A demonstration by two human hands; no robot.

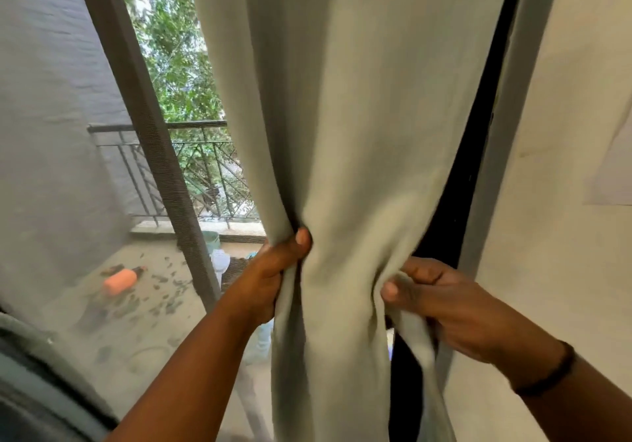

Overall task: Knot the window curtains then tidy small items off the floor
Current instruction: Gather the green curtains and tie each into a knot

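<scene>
The pale green curtain (359, 116) hung in front of the open window, gathered at mid-height between both hands. Its left edge was gripped by the left hand (273, 270), fingers curled round the bunched fabric, while its right edge was pinched by the right hand (441, 301). An orange bottle (120, 281) lay on the balcony floor (136, 322) outside.

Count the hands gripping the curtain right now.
2. The left hand bunches the curtain at its left edge; the right hand pinches folds at its right edge, level with it. Fingers behind the fabric are hidden.
</scene>
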